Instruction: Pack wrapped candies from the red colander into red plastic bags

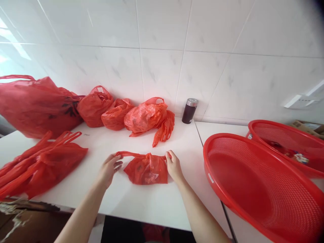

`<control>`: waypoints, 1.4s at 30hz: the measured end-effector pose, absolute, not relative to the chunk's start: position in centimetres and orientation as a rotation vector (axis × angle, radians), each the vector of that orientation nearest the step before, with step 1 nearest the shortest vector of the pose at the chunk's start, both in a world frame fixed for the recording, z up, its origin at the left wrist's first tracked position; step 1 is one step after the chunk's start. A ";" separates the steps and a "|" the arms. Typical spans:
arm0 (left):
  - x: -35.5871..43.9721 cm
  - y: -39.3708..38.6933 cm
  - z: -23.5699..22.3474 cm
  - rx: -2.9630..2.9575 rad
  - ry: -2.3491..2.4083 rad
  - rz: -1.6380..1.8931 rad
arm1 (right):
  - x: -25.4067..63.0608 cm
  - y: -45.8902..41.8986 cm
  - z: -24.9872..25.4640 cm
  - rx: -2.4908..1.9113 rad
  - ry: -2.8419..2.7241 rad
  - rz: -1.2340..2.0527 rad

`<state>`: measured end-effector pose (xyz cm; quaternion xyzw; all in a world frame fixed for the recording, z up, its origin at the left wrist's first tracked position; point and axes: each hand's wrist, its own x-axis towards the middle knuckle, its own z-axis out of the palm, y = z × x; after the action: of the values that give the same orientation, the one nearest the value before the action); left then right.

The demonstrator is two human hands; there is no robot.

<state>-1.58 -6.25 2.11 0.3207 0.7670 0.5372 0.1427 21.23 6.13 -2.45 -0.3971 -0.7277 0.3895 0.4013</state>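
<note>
A small red plastic bag lies on the white table in front of me, its top gathered and its handles drawn out to both sides. My left hand pinches the end of the left handle between thumb and forefinger, with the other fingers loosely curled. At the bag's upper right corner, my right hand grips the other handle. Something shiny shows faintly through the thin plastic, but I cannot make out what it is.
Several filled red bags line the tiled wall, with a large one at far left. A flatter red bag lies nearer. A dark tumbler stands by the wall. Two red plastic baskets occupy the right; the rear one holds small items.
</note>
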 end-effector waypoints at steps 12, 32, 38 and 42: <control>5.8 -3.2 5.7 1.868 1.960 0.768 | 22.3 3.8 1.3 -0.707 -1.563 1.280; -21.0 -15.8 20.6 0.912 3.270 0.769 | 21.5 5.0 -1.4 -1.021 -1.596 1.343; -25.7 -19.0 17.5 0.845 3.283 0.415 | 20.7 5.7 -3.1 -1.142 -1.763 1.179; -27.2 -19.8 13.5 0.823 3.164 0.296 | 20.5 5.5 -3.4 -1.158 -1.851 1.086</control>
<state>-27.20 -19.79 13.52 0.2499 0.9615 0.0899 -0.0705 20.51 5.45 -3.36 -0.4457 -0.7127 0.4181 0.3443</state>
